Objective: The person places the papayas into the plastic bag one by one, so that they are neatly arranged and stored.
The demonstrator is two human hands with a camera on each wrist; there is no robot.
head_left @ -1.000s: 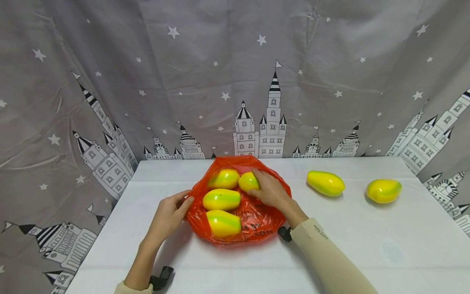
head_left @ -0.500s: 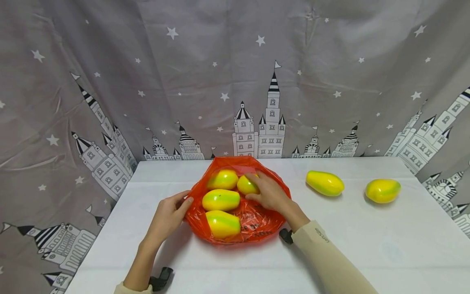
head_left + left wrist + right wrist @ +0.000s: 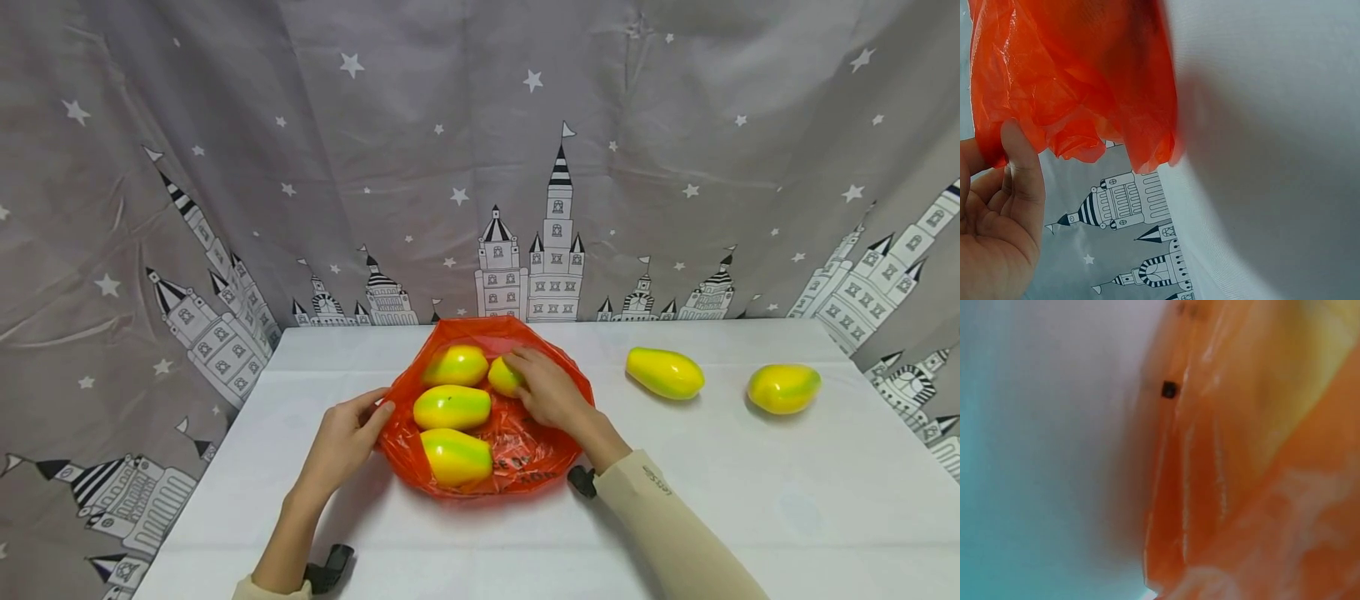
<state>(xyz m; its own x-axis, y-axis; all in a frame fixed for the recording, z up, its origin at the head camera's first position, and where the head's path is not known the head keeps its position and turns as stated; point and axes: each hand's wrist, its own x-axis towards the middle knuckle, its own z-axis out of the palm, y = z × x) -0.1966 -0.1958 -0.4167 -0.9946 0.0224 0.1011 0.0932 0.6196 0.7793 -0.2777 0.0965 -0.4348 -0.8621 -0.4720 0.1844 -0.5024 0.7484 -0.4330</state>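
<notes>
An opened red plastic bag (image 3: 525, 454) lies on the white table, with several glossy yellow-green papayas (image 3: 452, 408) inside it. My left hand (image 3: 345, 433) pinches the bag's left rim between thumb and fingers; the left wrist view shows this hand (image 3: 1007, 212) with the red film (image 3: 1072, 75) at its fingertips. Inside the bag's right half, my right hand (image 3: 551, 387) holds the right end of a papaya (image 3: 505, 377) at the back, covering part of it. The right wrist view is blurred and shows red film (image 3: 1191, 506) with yellow behind it, no fingers.
Two more papayas lie on the table to the right of the bag, a long one (image 3: 665, 373) and a rounder one (image 3: 783, 389). Behind the white table (image 3: 712, 500) hangs a grey curtain (image 3: 420, 150) printed with castles and stars.
The right hand's fingers have shifted slightly around the back papaya; its thumb, spread lower half a second ago, now sits closer to the fruit. My left hand and the bag have stayed put.
</notes>
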